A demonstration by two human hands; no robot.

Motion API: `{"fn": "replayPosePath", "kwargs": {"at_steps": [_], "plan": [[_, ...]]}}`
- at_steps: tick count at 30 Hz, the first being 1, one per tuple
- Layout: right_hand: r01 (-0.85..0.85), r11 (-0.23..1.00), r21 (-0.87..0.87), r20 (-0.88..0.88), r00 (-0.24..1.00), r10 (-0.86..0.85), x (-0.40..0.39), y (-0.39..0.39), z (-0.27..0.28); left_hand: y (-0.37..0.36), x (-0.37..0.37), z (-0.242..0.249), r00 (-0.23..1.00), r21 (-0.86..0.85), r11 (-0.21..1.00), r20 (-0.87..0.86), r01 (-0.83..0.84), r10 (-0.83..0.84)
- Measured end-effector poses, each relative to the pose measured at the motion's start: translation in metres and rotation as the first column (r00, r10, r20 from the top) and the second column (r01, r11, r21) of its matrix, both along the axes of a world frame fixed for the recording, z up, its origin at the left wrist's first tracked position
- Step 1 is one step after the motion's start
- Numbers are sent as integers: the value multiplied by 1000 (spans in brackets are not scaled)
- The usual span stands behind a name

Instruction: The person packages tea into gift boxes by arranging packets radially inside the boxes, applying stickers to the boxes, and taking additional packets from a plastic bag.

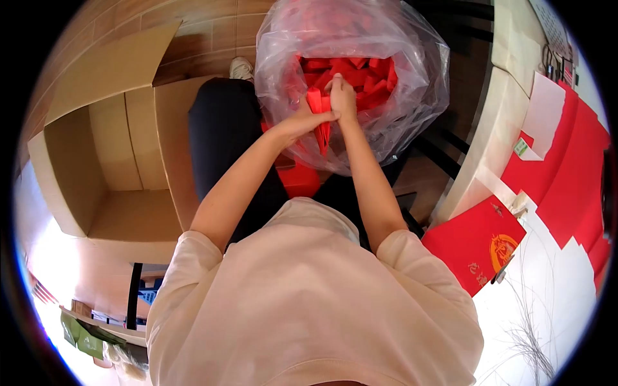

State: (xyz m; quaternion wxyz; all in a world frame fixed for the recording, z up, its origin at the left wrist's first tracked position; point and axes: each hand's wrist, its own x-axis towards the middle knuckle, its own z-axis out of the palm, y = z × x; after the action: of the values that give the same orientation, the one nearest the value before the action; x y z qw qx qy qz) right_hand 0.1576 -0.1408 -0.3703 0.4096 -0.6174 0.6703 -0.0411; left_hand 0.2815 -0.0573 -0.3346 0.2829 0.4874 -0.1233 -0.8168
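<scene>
A large clear plastic bag (412,109) stands open before me, with many folded red paper pieces (376,90) inside it. My left hand (299,122) is closed around a small bundle of red paper strips (324,135), which points down at the near rim of the bag. My right hand (343,96) is beside it over the bag's mouth, fingers curled in and thumb side against the left fingertips. Whatever the right fingers hold is hidden. Below the bundle, between my legs, shows a red surface (298,179).
An open cardboard box (132,212) stands at my left. On the right, a white table (557,283) bears red sheets (570,167), a red printed bag (476,241) and thin dark strands (531,338). Black metal bars (438,154) run beneath the table's edge.
</scene>
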Motion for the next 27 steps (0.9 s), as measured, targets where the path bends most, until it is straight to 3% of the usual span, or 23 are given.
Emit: {"fn": "replayPosePath", "kwargs": {"at_steps": [1,2,3,4,5,7,8,10,11,13,14,16,17,18,20,21,23,24,26,27], "plan": [[-4,991,-135,-250,968,-30,1,-1,-18,-1,1,-3,997,17,997,17,-71,71],[-64,970,-233,-252,968,3,-6,-2,-31,-2,3,-6,989,32,989,38,-141,140],[-228,935,-272,-354,927,123,-20,0,-57,1,-4,-20,961,31,965,113,-259,254],[-388,875,-291,-455,860,230,-32,2,-76,-1,-4,-21,960,42,965,121,-259,252],[-386,879,-279,-449,862,236,-36,1,-75,-3,-4,-19,934,81,944,194,-320,300],[-604,796,-36,-490,705,513,-34,-7,-64,-4,-4,-20,899,118,915,274,-385,342],[-604,796,-35,-486,707,514,-29,-9,-59,-6,-4,-21,892,138,903,274,-407,360],[-763,606,223,-466,463,754,-26,-14,-47,-10,-4,-22,891,154,895,265,-418,370],[-755,616,223,-473,469,746,-27,-13,-38,-11,-3,-22,874,164,875,267,-456,406],[-431,869,-246,-355,874,333,-27,-9,-18,-16,0,-14,842,194,830,271,-522,466],[-431,868,-248,-357,873,331,-27,-8,-8,-18,3,-8,843,193,831,268,-522,467],[-42,856,-516,-2,999,47,-25,1,22,-19,6,2,811,269,767,128,-583,571],[145,915,-377,232,971,-58,-21,11,38,-16,7,-9,801,271,765,38,-584,598],[147,912,-383,227,972,-61,-19,24,52,-16,7,-9,804,270,769,30,-579,594],[28,893,-449,316,940,129,-15,46,72,-18,7,-7,756,267,741,-65,-616,651],[26,891,-454,313,941,132,-15,57,78,-17,6,-13,772,254,756,-51,-603,633],[-186,899,-396,348,876,334,-17,75,80,-16,7,-3,802,232,785,-29,-575,596],[-188,898,-398,347,875,337,-23,74,76,-16,8,1,831,215,812,0,-543,556],[-420,785,-455,112,848,518,-37,64,67,-15,7,-7,830,170,813,82,-557,552],[-370,856,-360,81,902,424,-36,56,70,-14,5,-13,823,128,815,163,-565,545]]}}
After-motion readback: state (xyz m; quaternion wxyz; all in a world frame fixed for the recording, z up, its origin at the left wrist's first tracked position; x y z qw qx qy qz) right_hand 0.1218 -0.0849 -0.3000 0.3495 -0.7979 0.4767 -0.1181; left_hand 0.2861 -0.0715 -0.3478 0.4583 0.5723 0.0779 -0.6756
